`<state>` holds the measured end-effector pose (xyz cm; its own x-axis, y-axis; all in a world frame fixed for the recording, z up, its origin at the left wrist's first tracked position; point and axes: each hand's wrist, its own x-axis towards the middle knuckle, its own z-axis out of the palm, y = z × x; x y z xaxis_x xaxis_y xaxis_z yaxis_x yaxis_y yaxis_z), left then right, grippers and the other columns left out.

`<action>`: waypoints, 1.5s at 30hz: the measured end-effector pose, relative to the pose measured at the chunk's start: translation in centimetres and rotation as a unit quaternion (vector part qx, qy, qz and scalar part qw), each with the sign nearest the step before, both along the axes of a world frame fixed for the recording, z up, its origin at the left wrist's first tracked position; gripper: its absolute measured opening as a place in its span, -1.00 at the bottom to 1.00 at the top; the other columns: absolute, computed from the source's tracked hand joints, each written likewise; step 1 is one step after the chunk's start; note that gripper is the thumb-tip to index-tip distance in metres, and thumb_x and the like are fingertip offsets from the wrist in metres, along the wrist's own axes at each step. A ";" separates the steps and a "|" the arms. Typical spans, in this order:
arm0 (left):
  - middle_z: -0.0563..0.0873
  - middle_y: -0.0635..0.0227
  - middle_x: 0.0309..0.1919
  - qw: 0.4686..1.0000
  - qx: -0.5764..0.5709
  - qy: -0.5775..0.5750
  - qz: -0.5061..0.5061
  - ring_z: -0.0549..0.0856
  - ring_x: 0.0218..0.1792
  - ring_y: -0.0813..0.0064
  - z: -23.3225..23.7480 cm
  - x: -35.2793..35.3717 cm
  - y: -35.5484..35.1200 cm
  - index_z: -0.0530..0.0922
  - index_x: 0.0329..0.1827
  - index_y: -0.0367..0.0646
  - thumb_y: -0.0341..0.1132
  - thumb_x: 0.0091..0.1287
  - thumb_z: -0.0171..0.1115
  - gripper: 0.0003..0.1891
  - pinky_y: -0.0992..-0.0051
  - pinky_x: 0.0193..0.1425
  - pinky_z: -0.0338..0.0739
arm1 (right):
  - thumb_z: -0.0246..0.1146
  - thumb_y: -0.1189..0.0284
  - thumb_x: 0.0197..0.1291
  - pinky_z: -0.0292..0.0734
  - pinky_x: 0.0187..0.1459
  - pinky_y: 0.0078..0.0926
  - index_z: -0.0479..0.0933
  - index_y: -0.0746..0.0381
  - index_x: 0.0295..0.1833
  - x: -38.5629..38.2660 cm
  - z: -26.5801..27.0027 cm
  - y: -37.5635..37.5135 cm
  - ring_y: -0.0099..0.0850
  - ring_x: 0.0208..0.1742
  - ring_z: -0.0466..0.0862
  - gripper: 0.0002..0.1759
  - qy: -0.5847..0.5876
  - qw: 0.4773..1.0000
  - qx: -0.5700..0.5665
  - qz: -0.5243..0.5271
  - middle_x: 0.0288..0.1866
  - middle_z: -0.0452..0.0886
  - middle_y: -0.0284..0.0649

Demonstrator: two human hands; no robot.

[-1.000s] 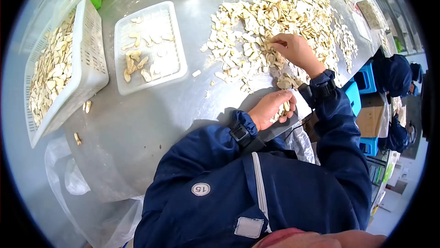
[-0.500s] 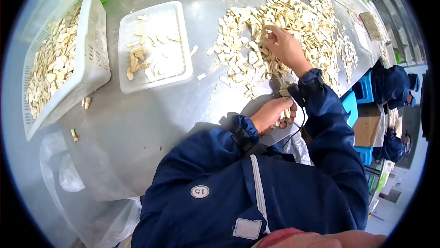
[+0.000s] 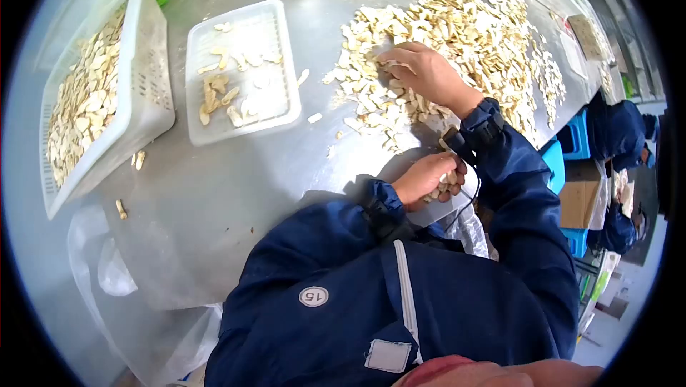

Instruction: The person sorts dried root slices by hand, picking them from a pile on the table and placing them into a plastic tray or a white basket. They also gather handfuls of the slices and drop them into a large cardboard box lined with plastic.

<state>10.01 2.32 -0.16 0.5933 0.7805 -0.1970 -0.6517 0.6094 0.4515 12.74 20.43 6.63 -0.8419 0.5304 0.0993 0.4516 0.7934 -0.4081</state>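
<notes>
My left hand (image 3: 429,178) is curled palm up around several pale dried slices, close to the table's near edge. Above the left part of a wide heap of pale slices (image 3: 471,37) is my right hand (image 3: 429,76), its fingers bent and close together. Something pale shows at its fingertips, too unclear to name. A shallow white tray (image 3: 291,94) with scattered slices and a few browner pieces lies to the left of the heap.
At the far left, a white perforated basket (image 3: 146,65) holds many slices. Loose slices (image 3: 121,209) lie near it. Plastic bags (image 3: 114,273) hang below the metal table (image 3: 186,208). Other people in dark clothing (image 3: 618,130), blue bins (image 3: 574,137) and a cardboard box (image 3: 577,203) are at the right.
My right hand has moved left over the heap, and its fingers have come closer together. My left hand stays in nearly the same place, still around slices. The view has shifted slightly.
</notes>
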 end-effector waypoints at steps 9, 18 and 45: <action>0.67 0.35 -0.36 0.998 -0.045 -0.038 0.022 0.62 -0.40 0.53 -0.2 0.3 -0.2 0.61 -0.10 -0.11 -0.16 0.60 0.18 -0.79 0.54 -0.40 0.39 | 0.38 0.39 0.35 0.67 0.09 -0.21 0.69 0.18 0.07 -11.8 -2.6 -2.3 -0.10 0.08 0.74 -0.77 0.055 0.978 0.064 0.190 0.06 0.73 -0.13; 0.70 0.34 -0.35 0.999 -0.037 -0.028 0.011 0.62 -0.42 0.53 0.6 -0.2 -0.3 0.64 -0.10 -0.09 -0.12 0.61 0.17 -0.76 0.49 -0.40 0.38 | 0.33 0.34 0.36 0.68 -0.05 -0.10 0.64 0.22 0.03 -9.9 -1.3 -3.1 0.02 -0.15 0.78 -0.77 -0.075 0.992 0.001 0.097 -0.14 0.77 -0.06; 0.51 0.42 -0.27 0.994 -0.104 0.017 0.030 0.44 -0.44 0.62 1.1 -0.6 -0.5 0.47 -0.10 -0.06 -0.18 0.69 0.06 -0.81 0.66 -0.60 0.33 | 0.34 0.27 0.36 0.40 0.43 -0.10 0.50 -0.03 0.47 20.0 -5.3 -16.7 -0.13 0.50 0.48 -0.44 0.165 0.939 0.113 -0.281 0.48 0.52 -0.24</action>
